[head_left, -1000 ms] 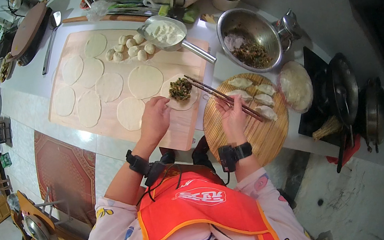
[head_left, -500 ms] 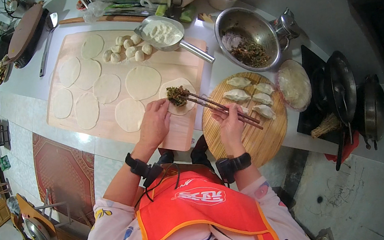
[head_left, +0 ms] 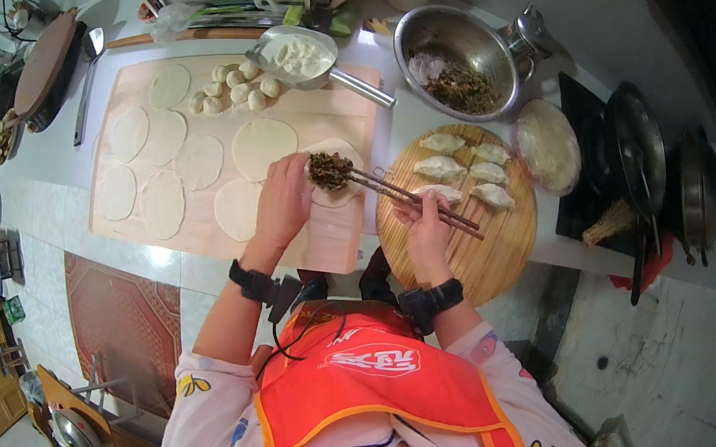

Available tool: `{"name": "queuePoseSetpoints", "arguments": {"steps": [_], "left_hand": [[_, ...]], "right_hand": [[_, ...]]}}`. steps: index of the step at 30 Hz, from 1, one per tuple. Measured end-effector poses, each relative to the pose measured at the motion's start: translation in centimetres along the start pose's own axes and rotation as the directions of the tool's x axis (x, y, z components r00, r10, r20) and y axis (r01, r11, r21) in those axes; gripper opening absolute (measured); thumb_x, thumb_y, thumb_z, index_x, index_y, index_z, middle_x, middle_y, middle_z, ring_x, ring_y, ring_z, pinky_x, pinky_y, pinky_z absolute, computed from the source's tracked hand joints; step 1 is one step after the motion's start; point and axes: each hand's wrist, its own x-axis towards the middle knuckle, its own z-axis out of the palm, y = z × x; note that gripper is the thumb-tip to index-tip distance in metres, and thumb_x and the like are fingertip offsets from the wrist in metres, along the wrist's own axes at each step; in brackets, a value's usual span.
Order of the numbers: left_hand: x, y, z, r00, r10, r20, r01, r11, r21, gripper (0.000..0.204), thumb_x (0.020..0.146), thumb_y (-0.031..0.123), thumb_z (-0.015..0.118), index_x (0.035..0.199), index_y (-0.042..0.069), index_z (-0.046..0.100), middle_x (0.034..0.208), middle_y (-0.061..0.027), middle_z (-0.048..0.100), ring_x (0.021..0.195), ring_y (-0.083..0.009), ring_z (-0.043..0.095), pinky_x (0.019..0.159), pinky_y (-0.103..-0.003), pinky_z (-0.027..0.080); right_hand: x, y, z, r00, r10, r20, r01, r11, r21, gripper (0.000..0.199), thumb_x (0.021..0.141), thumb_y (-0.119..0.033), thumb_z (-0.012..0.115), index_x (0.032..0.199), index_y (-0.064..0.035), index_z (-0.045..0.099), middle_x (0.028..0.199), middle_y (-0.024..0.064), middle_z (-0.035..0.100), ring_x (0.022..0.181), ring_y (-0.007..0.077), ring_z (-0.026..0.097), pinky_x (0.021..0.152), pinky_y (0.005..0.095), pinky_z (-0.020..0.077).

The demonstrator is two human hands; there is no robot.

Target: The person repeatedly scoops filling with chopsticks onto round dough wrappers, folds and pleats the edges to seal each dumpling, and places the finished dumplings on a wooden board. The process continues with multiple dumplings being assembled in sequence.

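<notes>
Left of your left hand [head_left: 284, 202], flat round dough wrappers [head_left: 154, 167] lie spread over the pale wooden board [head_left: 350, 234] on the worktop [head_left: 48, 160], and beyond them, farther from you, sits a cluster of small dough balls [head_left: 235, 88] next to a metal pan of flour [head_left: 296, 53]. Your left hand is cupped, palm up, under one dumpling wrapper [head_left: 340, 179], fingers curled around its near edge, with a mound of dark green filling [head_left: 331, 170] lying in the middle of it. Just right of that hand, the tips of the chopsticks [head_left: 411, 201] touch the filling; your right hand [head_left: 427, 231] is closed around their far end, pinching the pair between thumb and fingers. Under and beyond your right hand is a round bamboo tray [head_left: 493, 249] carrying several folded dumplings [head_left: 467, 171]. Farther off, above the tray, a steel bowl [head_left: 442, 46] holds more of the dark filling. Well right of your right hand, dark pans [head_left: 646, 150] rest on a stove.
</notes>
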Motion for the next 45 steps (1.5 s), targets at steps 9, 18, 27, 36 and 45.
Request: {"name": "queuePoseSetpoints", "arguments": {"steps": [9, 18, 27, 36, 45], "left_hand": [[3.0, -1.2, -0.8, 0.942, 0.138, 0.307, -0.147, 0.989, 0.008, 0.079, 0.07, -0.01, 0.061, 0.144, 0.003, 0.035, 0.123, -0.0182, 0.057, 0.115, -0.0393, 0.051, 0.101, -0.044, 0.043], [1.4, -0.6, -0.9, 0.949, 0.033, 0.315, -0.032, 0.999, -0.01, 0.083, 0.072, -0.006, 0.066, 0.147, 0.003, 0.031, 0.125, -0.0192, 0.054, 0.115, -0.0389, 0.051, 0.099, -0.042, 0.045], [-2.8, 0.0, -1.9, 0.989, -0.133, 0.068, 0.127, 0.988, 0.088, 0.063, 0.075, 0.006, 0.074, 0.133, 0.001, 0.049, 0.124, -0.0185, 0.055, 0.115, -0.0365, 0.053, 0.098, -0.041, 0.045], [-0.1, -0.5, -1.1, 0.987, -0.024, 0.157, -0.012, 0.974, 0.226, 0.059, 0.071, 0.017, 0.079, 0.124, 0.004, 0.056, 0.116, -0.0133, 0.058, 0.11, -0.0324, 0.054, 0.09, -0.042, 0.047], [0.4, 0.1, -1.8, 0.964, -0.09, 0.25, 0.021, 0.964, 0.267, 0.056, 0.072, 0.018, 0.077, 0.123, 0.005, 0.057, 0.12, -0.0142, 0.057, 0.112, -0.034, 0.052, 0.095, -0.043, 0.045]], "right_hand": [[-1.7, 0.1, -1.1, 0.994, -0.112, 0.012, 0.112, 0.992, -0.053, 0.028, 0.103, -0.035, 0.05, 0.106, -0.0066, 0.048, 0.1, 0.0111, 0.062, 0.085, 0.0251, 0.069, 0.077, 0.0396, 0.0587], [0.7, -0.6, 0.2, 0.982, -0.115, 0.148, 0.143, 0.972, -0.188, 0.023, 0.104, -0.028, 0.049, 0.102, -0.0053, 0.052, 0.096, 0.0089, 0.064, 0.085, 0.0234, 0.069, 0.078, 0.0385, 0.0579], [0.5, -0.9, 1.1, 0.992, -0.038, 0.123, 0.038, 0.999, -0.001, 0.025, 0.103, -0.033, 0.05, 0.102, -0.0082, 0.051, 0.093, 0.01, 0.065, 0.085, 0.0252, 0.07, 0.078, 0.0398, 0.0582], [0.7, -0.9, -1.6, 0.997, -0.063, 0.045, 0.057, 0.989, 0.134, 0.024, 0.104, -0.031, 0.049, 0.102, -0.0078, 0.054, 0.094, 0.0121, 0.068, 0.083, 0.0271, 0.071, 0.077, 0.0393, 0.058], [0.5, -0.5, -2.7, 1.0, -0.017, 0.007, 0.017, 1.0, 0.021, 0.027, 0.104, -0.033, 0.049, 0.1, -0.0061, 0.051, 0.091, 0.0125, 0.066, 0.082, 0.0268, 0.07, 0.076, 0.0392, 0.0591]]}}
